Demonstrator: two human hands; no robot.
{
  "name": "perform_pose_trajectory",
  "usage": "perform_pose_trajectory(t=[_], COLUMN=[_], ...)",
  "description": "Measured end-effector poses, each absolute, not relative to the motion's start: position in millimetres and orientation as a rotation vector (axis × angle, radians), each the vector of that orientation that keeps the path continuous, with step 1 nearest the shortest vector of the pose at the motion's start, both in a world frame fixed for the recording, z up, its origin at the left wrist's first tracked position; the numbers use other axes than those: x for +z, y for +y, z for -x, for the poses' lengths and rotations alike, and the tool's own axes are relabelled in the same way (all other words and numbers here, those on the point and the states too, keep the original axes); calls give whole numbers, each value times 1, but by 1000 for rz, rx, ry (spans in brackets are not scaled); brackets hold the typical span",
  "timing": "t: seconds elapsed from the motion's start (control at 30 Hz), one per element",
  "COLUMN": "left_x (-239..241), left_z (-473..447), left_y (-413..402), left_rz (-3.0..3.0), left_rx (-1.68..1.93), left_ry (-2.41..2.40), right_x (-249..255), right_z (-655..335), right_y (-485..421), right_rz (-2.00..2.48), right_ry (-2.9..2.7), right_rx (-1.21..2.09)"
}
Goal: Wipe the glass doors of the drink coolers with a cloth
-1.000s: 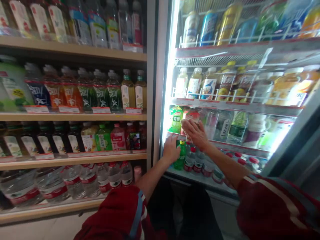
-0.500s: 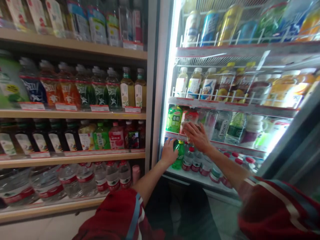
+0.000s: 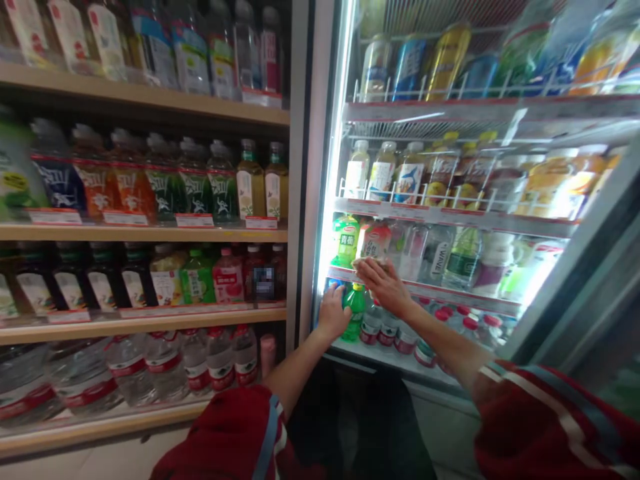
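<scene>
My right hand (image 3: pixel 386 283) presses a light tan cloth (image 3: pixel 361 263) against the front edge of a cooler shelf (image 3: pixel 345 274), just below a red-labelled bottle (image 3: pixel 376 238). Left of that bottle stands a green-labelled bottle (image 3: pixel 346 240). My left hand (image 3: pixel 334 313) is lower, at the cooler's left side, with its fingers apart and nothing seen in it. It is beside a green bottle (image 3: pixel 355 310) on the bottom shelf. Something blue (image 3: pixel 334 283) shows behind its fingertips.
The cooler's upper shelves hold cans (image 3: pixel 409 67) and juice bottles (image 3: pixel 545 180) behind wire rails. On the right is the cooler's door frame (image 3: pixel 575 260). Wooden shelving (image 3: pixel 150 230) with rows of bottles fills the left. Water bottles (image 3: pixel 390 327) line the cooler's bottom.
My right hand has slid left along the shelf edge with the cloth. My left hand has dropped slightly from the edge to beside the green bottle. The view has shifted a little.
</scene>
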State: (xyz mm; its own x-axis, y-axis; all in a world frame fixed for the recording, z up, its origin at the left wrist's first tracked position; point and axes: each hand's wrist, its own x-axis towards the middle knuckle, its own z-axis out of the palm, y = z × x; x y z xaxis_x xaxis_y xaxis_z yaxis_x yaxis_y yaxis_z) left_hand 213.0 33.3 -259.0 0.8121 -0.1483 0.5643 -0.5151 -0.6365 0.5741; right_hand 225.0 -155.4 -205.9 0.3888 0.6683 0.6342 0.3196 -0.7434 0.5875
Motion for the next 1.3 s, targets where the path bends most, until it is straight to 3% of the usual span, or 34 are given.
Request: perform_pose_trajectory(t=[0.2, 0.37, 0.5, 0.7, 0.9, 1.13, 1.3], left_x=[-231, -214, -215, -219, -224, -229, -236], left_z=[-211, -212, -214, -213, -210, -210, -205], left_y=[27, 19, 18, 17, 19, 17, 10], left_rz=[-2310, -2358, -2419, -2483, -2535, -2568, -2565], left_rx=[796, 781, 744, 766, 784, 769, 759], left_ry=[-616, -685, -690, -703, -725, -713, -747], right_x=[-186, -213, -220, -204, -235, -226, -244], right_z=[-227, -222, -221, -224, -216, -213, -204], right_y=[-168, -166, -167, -168, -173, -186, -188], right_rz=[-2364, -2310, -2284, -2368, -2305, -2384, -2391], right_ry=[637, 768, 807, 626, 782, 582, 628], right_rx=[1562, 1370, 1301, 1484, 1334, 1493, 1420])
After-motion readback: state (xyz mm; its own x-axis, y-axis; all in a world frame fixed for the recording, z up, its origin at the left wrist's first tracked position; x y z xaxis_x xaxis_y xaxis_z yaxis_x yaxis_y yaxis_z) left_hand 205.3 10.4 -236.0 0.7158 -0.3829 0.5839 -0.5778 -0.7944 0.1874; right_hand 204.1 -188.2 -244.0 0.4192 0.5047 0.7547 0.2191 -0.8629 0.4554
